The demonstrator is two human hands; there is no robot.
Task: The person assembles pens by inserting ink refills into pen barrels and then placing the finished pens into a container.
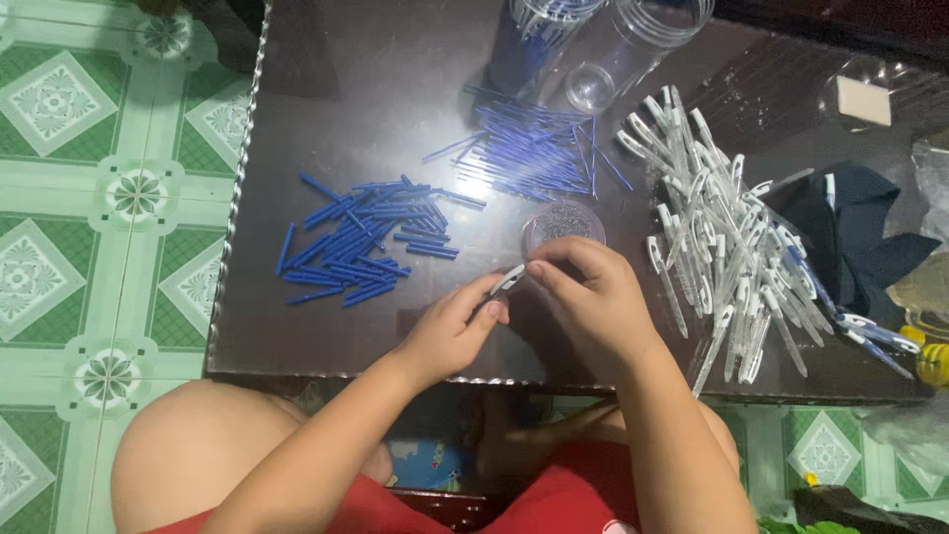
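Observation:
My left hand (453, 332) and my right hand (595, 302) meet over the dark table (346, 89), both pinching one white pen barrel (509, 280) between their fingertips. Just behind the hands sits a small clear round dish (563, 222) holding tiny dark parts. A heap of blue pen pieces (361, 243) lies to the left. Thin blue refills (529, 148) lie fanned out farther back. To the right spreads a large pile of white pen barrels (722, 242).
Two clear plastic jars (593, 44) lie at the back, one with pens inside. A dark cloth (860, 232) and several assembled pens (870, 336) rest at the right. Green patterned floor tiles (109, 198) lie left of the table edge. My knees are under the near edge.

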